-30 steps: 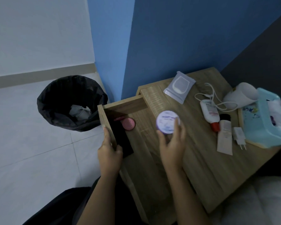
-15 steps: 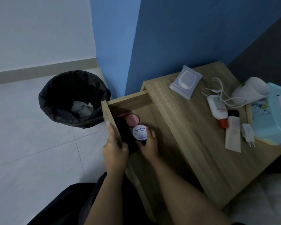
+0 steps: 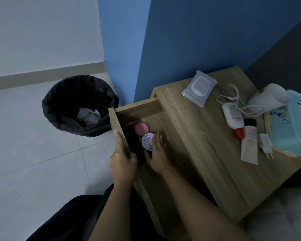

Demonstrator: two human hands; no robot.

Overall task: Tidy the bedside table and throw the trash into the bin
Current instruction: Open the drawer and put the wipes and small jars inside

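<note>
The wooden bedside table [image 3: 207,162] has its drawer [image 3: 139,108] pulled out. My left hand [image 3: 122,162] grips the drawer's front panel. My right hand [image 3: 157,153] reaches into the drawer, thumb and fingers around a white round jar [image 3: 146,141] that rests on the drawer floor. A pink round jar [image 3: 141,128] and a black item [image 3: 132,141] lie beside it. A black-lined bin [image 3: 49,108] stands on the floor to the left, with crumpled paper [image 3: 88,113] inside.
On the tabletop lie a wipes pack [image 3: 199,88], a white cable [image 3: 233,100], a lotion bottle [image 3: 232,117], a cream tube [image 3: 249,145], a charger plug [image 3: 265,142], a white cup [image 3: 268,98] and a teal tissue box [image 3: 290,129]. Bedding [image 3: 285,214] is at lower right.
My right hand carried the white jar from above the tabletop down into the drawer beside the pink jar. My left hand has stayed on the drawer front.
</note>
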